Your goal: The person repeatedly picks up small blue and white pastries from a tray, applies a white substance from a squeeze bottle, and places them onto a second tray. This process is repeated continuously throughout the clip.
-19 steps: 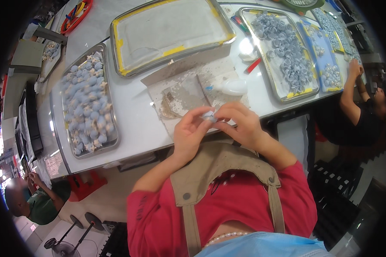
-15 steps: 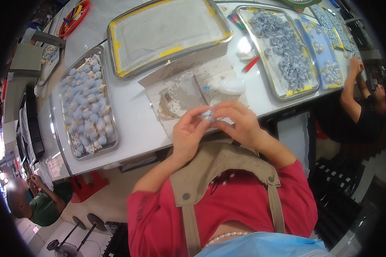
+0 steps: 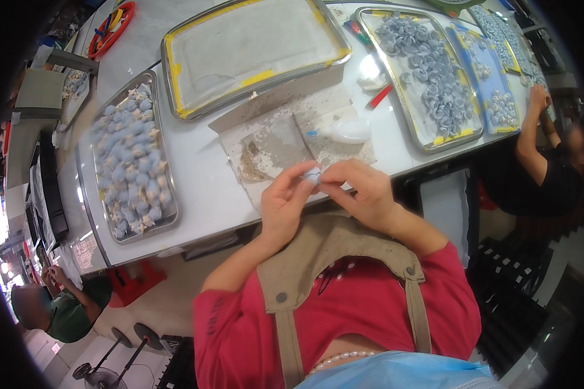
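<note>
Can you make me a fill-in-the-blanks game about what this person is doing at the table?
1. The left hand and right hand pinch one small ____ piece between them.
2. The tray of pale blue pieces lies on the person's ____ side.
3. The yellow-taped tray in the middle holds ____ blue pieces.
4. The person wears a ____ shirt.

Missing words: blue; left; no; red

Small pale-blue piece (image 3: 313,175): mostly covered by fingers (image 3: 303,174), shape unreadable. Red ring (image 3: 110,27) at 11 o'clock: cut by rim. Far trays (image 3: 499,39) at 1 o'clock: contents too small.
</note>
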### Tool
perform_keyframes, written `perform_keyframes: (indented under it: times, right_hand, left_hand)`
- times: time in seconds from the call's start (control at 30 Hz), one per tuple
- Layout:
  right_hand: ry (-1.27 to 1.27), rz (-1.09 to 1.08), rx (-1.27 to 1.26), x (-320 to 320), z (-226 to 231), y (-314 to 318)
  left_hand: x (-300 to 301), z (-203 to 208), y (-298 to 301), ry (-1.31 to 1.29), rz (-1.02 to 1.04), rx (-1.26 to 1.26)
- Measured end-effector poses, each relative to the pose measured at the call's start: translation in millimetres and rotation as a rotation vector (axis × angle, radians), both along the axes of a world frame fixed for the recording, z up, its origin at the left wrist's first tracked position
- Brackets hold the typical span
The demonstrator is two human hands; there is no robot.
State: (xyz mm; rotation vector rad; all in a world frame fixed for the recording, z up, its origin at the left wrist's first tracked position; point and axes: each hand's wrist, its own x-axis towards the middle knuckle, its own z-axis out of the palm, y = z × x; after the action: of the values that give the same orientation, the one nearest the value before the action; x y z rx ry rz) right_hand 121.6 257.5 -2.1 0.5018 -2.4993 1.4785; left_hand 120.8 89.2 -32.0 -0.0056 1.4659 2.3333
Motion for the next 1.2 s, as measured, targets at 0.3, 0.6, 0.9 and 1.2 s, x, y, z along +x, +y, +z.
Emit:
perform_keyframes:
  times: [0.3, 0.6, 0.9, 1.2]
  right_hand:
    - [0.149, 0.107, 0.053, -4.5, -0.3, 3.8]
    - [-0.355, 0.347, -0.296, -15.8, 5.6, 15.2]
    - [-0.314, 0.394, -0.272, -10.2, 4.4, 13.3]
    - [-0.219, 0.381, -0.237, -11.6, 7.3, 5.8]
  left_hand:
    - [-0.6, 3.7, -8.9, 0.048, -0.072, -0.062]
    - [-1.3, 19.2, -8.1, 0.236, -0.156, 0.012]
    - [2.6, 16.6, -15.8, 0.318, -0.153, -0.098]
    - [2.9, 13.6, -19.6, 0.322, -0.148, -0.022]
